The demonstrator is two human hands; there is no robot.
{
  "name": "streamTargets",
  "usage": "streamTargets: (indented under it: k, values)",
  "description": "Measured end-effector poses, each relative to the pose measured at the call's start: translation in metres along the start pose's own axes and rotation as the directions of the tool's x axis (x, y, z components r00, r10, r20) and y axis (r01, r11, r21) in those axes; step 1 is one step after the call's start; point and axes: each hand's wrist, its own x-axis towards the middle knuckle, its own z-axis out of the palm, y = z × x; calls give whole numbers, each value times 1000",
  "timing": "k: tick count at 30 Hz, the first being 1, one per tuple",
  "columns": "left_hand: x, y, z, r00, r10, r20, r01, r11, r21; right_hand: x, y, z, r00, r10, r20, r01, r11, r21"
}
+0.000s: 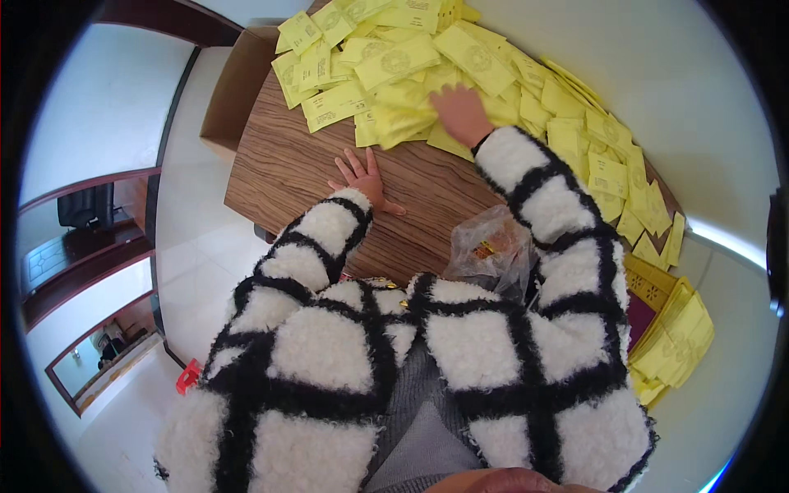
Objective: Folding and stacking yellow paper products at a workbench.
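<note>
The left hand [366, 181] rests palm down on the wood-grain table [436, 193], fingers spread, holding nothing. The right hand [463, 115] reaches over the near edge of the pile of yellow packets [403, 62], palm down. A blurred yellow packet [401, 122] lies just left of its fingers; whether the fingers grip it or only touch it cannot be told.

Handling notes:
1. Use the left palm as a brace, clear of the packets.
2. Work from the loose near edge; the packets overlap, so a pull from beneath is likely to drag others along.
3. Pinch by an edge, not the middle. The packets look thin and may crease.
4. Move with low force; the packets at the right border lie close to the table edge and could slide off.

Surroundings: the pile covers the far side of the table and curves down its right side along the wall [657, 74]. A clear plastic bag [493, 246] lies near the body, below the right forearm. A cardboard box [234, 103] stands beyond the left table edge. At lower right, a yellow basket [649, 278] holds further yellow packets [680, 341].
</note>
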Motion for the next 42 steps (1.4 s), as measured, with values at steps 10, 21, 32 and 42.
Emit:
streamTargets:
  k: [10,21,32,42]
  values:
    - [-13,-5,24,1000,9,22,-12,995,100,-69,-74,3,942,-69,329,4,981,192]
    - [-2,-115,116,985,119,-121,-96,978,185,-121,-201,-44,859,67,508,-229,937,264]
    - [-89,-174,96,948,308,-81,-287,936,206,-211,-393,-37,761,15,649,-315,882,350]
    - [-61,-278,101,694,720,-27,-715,693,94,-274,-427,15,550,458,698,-663,748,31]
